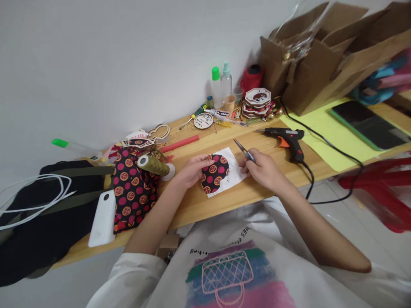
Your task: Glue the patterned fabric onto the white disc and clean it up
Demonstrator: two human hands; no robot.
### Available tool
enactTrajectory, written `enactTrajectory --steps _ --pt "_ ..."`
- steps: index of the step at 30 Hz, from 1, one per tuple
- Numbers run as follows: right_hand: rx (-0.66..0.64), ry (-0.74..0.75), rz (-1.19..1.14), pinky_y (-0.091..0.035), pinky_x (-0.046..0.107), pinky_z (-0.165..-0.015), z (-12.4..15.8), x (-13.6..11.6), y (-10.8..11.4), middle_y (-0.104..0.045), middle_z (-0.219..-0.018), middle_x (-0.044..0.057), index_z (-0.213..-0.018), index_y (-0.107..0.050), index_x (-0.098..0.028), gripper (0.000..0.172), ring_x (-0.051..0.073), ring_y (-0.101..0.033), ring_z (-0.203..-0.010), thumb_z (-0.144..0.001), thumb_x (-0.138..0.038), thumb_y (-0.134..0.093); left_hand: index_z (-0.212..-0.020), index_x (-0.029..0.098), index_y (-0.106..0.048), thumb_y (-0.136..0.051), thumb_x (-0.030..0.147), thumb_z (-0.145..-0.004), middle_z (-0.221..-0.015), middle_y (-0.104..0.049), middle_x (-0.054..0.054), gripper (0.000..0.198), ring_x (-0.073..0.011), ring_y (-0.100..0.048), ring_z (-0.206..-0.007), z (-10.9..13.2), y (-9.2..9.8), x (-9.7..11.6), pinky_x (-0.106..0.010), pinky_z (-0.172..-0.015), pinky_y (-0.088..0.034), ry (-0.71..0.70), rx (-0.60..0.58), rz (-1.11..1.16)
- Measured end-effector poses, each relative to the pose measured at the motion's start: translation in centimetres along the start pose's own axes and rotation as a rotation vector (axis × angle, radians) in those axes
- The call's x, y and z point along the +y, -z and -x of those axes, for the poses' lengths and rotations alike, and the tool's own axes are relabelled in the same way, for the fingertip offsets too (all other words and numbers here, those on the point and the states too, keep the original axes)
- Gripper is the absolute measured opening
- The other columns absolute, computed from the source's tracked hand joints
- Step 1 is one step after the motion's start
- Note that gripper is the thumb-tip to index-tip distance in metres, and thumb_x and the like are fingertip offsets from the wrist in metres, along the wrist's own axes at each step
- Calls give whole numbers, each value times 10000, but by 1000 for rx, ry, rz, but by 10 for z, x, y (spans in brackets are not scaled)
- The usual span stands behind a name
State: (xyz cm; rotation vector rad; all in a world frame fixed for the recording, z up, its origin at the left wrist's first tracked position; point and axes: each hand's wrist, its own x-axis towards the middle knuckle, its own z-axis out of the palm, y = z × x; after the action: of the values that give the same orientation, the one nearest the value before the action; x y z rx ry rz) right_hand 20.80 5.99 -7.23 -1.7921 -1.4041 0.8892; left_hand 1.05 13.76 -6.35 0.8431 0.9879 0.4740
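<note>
My left hand (193,170) is closed on the left edge of a black fabric piece (215,172) with a pink and orange fruit print, thumb on top. Beneath that piece lies a white sheet (233,173), paper or cloth, which shows past its right side. In my right hand (263,168) is a small pair of snips (244,150), blades pointing away and to the left. The fingertips of this hand also reach the right edge of the white sheet. Both hands are over the front part of the wooden table (189,209).
Right of my hands lies a black glue gun (290,139) with its cable. A phone (369,124) rests on yellow paper (334,158). To the left are a thread spool (153,165), printed fabric (130,188) and a white power bank (102,220). Paper bags (321,64) stand behind.
</note>
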Motion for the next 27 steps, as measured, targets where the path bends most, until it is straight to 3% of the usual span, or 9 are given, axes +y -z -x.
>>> enactTrajectory --steps 4,8,12,15,18,21,24,25,27 --pt "6 -47 -134 -385 247 -499 2 -2 0 -586 -571 -10 -698 -450 -221 102 136 -517 -491 -679 -122 -432 -795 131 -656 -790 258 -581 -736 -703 -23 282 -112 -633 -623 3 2 11 -211 -594 -489 -107 76 8" --pt "-77 -113 -338 -300 213 -401 -5 -19 -2 -497 -493 -50 -691 -444 -215 38 88 -396 -391 -679 -179 -438 -748 167 -627 -784 264 -576 -709 -664 37 252 -83 -603 -615 12 0 18 -195 -594 -476 -318 231 70" --pt "-255 -194 -517 -168 208 -328 -16 -45 -5 -509 -438 -34 -735 -507 -181 165 55 -258 -300 -746 -334 -446 -775 241 -630 -760 220 -656 -749 -662 64 177 -102 -645 -731 33 -4 17 -231 -740 -504 -703 385 -85" --pt "-379 -305 -755 -89 209 -320 -23 -57 -6 -497 -405 -38 -740 -548 -163 330 35 -204 -268 -762 -487 -491 -782 257 -659 -641 150 -777 -917 -712 -8 109 -199 -633 -1028 52 -5 16 -396 -966 -452 -853 123 -422" --pt "-430 -404 -905 -64 193 -324 -28 -57 -8 -376 -371 -98 -674 -547 -164 337 16 -189 -288 -648 -471 -683 -740 281 -698 -607 82 -762 -1092 -688 -26 219 -239 -492 -1247 60 -1 16 -473 -1085 -323 -856 -45 -787" --pt "-413 -407 -890 -111 176 -333 -28 -51 -10 -407 -434 -101 -737 -594 -154 328 9 -218 -330 -582 -385 -768 -954 313 -701 -661 87 -680 -1461 -405 3 357 -277 -229 -1414 57 6 13 -501 -1150 -172 -794 -19 -896" --pt "-360 -372 -853 -210 173 -353 -24 -47 -11 -493 -522 -68 -804 -613 -163 318 31 -329 -379 -620 -388 -742 -1367 315 -414 -716 160 -620 -1552 -215 -37 821 -288 -171 -1431 45 11 8 -470 -1152 -186 -625 -33 -605" --pt "-344 -349 -836 -260 175 -371 -22 -46 -11 -525 -565 -51 -801 -609 -166 302 44 -386 -415 -638 -390 -727 -1389 304 -377 -718 201 -618 -1531 -272 -50 849 -287 -234 -1410 40 11 6 -447 -1134 -241 -565 -17 -450" --pt "-316 -285 -781 -352 189 -431 -19 -47 -12 -560 -637 -26 -774 -597 -169 260 73 -472 -504 -671 -387 -696 -1281 285 -505 -674 270 -672 -1387 -491 -50 633 -264 -433 -1292 31 9 4 -382 -1030 -392 -364 70 -176"
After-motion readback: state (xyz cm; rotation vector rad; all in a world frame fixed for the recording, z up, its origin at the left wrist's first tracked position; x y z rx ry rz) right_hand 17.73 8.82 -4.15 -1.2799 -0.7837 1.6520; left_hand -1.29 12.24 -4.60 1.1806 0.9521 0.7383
